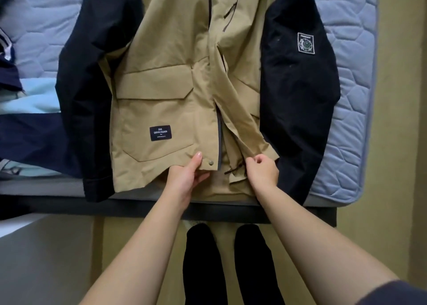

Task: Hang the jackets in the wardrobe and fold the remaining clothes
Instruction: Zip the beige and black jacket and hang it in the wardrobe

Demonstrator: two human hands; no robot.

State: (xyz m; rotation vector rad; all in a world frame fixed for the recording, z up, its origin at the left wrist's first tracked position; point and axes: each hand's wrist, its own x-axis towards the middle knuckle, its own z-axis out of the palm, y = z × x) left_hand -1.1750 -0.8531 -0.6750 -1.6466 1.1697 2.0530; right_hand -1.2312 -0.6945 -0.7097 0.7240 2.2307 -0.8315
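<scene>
Stands at the near edge of the mattress (pixel 346 50), over a tan jacket (pixel 161 85) with black sleeves, spread front-up across it. Hem at the near edge and partly over the dark bed frame (pixel 138 204), collar toward the far side.

With the left hand (pixel 188 174), pinches the hem of the left front panel just beside the metal snap (pixel 210 163), thumb on top, fingers tucked under. With the right hand (pixel 262 170), fingers curled, pinches the loose edge of the other panel, twisted and folded over itself. Appears to be lining up the two fronts for closing ahead of hanging.

Possible trouble from here:
- Closing over the twisted panel, locking in a crease or mismatching the fronts.
- Catching the thin dark cord (pixel 233 169) at the hem in the fastening.
- Tugging toward the near edge and dragging the whole jacket off onto the floor (pixel 397 120), given the overhanging hem.

Underneath, a pale blue quilted mattress, no sheet in view, on a dark frame. Along the left edge, a heap of navy and light-blue clothes (pixel 34 96), right against the jacket's sleeve. Beyond the right edge, yellowish flooring. Below the near edge, black-socked feet (pixel 201 258).
</scene>
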